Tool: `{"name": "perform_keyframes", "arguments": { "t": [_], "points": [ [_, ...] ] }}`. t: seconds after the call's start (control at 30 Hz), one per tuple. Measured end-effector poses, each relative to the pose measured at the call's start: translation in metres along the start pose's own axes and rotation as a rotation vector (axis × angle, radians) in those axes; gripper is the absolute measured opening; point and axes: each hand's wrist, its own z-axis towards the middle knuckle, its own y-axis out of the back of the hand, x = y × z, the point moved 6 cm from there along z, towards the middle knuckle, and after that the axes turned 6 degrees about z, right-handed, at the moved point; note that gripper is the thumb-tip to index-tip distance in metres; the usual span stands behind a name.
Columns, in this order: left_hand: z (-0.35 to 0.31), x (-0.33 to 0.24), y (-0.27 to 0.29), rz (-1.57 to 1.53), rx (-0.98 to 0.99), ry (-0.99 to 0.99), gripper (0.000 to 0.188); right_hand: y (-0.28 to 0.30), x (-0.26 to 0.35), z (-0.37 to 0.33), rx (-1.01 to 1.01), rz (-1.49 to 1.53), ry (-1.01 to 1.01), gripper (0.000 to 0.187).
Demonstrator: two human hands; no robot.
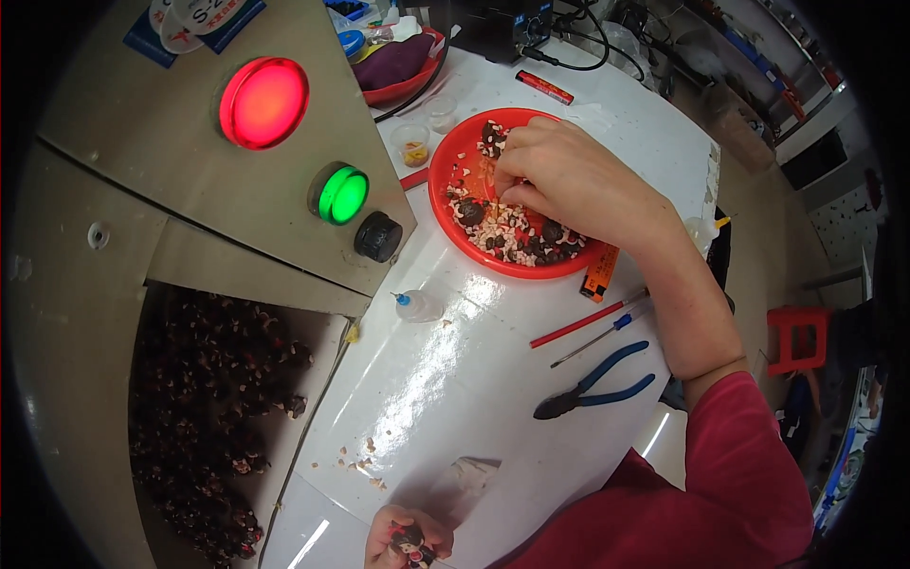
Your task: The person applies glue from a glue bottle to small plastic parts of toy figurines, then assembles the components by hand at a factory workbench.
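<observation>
At the lower edge, my left hand [384, 542] is closed around a small figurine [411, 544] with dark hair, a pale face and touches of red. My right hand [559, 171] reaches over the red bowl [453, 248], its fingers bent down and pressed together above the contents. Whatever those fingertips pinch is hidden. In the bowl lie many small pale pieces [500, 226] and dark rounded pieces [471, 211].
A grey machine panel with a lit red button [264, 103] and green button [343, 194] fills the left, above a bin of dark pieces [204, 408]. Blue-handled pliers [592, 384], a screwdriver [597, 339], a red stick [586, 321] and a small bottle [419, 305] lie on the white table [455, 379].
</observation>
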Motion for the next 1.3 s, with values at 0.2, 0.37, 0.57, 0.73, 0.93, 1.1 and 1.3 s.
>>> {"name": "perform_keyframes", "arguments": {
  "t": [0.2,0.37,0.57,0.73,0.93,1.1,1.3],
  "points": [
    [0.003,-0.006,-0.007,0.086,0.143,-0.124,0.039,-0.004,0.008,0.001,-0.021,-0.023,0.077,0.01],
    [0.002,-0.007,-0.004,0.093,0.076,-0.109,0.042,0.005,-0.001,0.007,-0.052,0.11,-0.108,0.005],
    [0.003,-0.007,0.001,0.042,0.126,-0.139,0.031,0.032,0.017,0.003,-0.194,0.682,0.022,0.01],
    [0.0,-0.009,0.004,0.109,0.169,-0.041,0.045,0.033,0.036,0.002,-0.153,1.06,0.118,0.016],
    [-0.005,-0.007,0.007,0.084,0.176,-0.02,0.05,0.04,0.054,-0.003,-0.039,1.193,0.118,0.02],
    [-0.001,-0.002,0.011,0.041,0.161,-0.018,0.051,0.032,0.04,0.002,-0.137,0.428,0.154,0.012],
    [0.001,-0.004,0.004,0.078,0.155,-0.087,0.046,0.004,0.007,0.001,-0.028,0.111,-0.033,0.009]
  ]
}}
